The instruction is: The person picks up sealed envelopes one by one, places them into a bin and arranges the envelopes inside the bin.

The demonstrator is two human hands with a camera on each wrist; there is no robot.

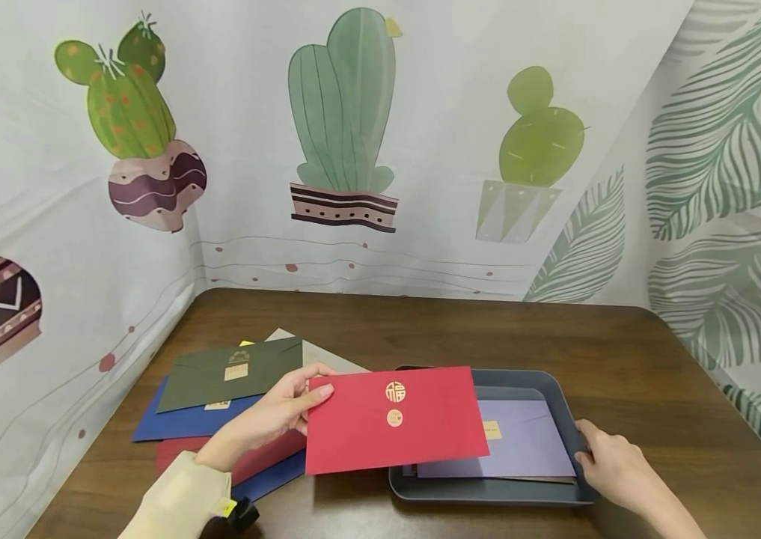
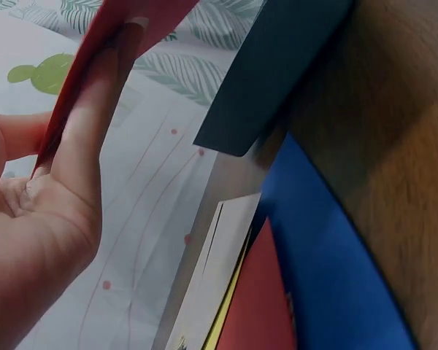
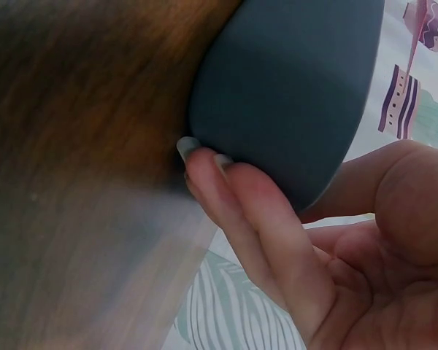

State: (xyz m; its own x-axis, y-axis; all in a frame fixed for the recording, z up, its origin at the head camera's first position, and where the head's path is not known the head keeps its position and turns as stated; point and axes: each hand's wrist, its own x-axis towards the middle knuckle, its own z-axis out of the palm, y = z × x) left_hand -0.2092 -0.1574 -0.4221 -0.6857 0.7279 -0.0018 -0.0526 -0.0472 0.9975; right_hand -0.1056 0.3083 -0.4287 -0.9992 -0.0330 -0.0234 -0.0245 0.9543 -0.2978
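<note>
My left hand [image 1: 283,410] pinches the left end of a red envelope [image 1: 353,442] with a gold character and a round sticker, thumb on its front. The envelope is held up and overlaps the left side of a dark grey tray [image 1: 481,492] in the head view. Inside the tray a lavender envelope [image 1: 528,442] with a gold sticker lies over other paper. My right hand [image 1: 622,468] grips the tray's right wall, thumb over the rim; in the right wrist view its fingertips [image 3: 241,179] press against the tray's outer side [image 3: 277,95].
At the left lies a loose pile of envelopes: a dark green one [image 1: 198,378] on top, a blue one [image 1: 164,423] below it, a red one [image 1: 259,457], a lower blue one [image 1: 272,479] and a pale grey one [image 1: 326,359]. A printed cloth [image 1: 447,150] hangs behind the wooden table [image 1: 367,318].
</note>
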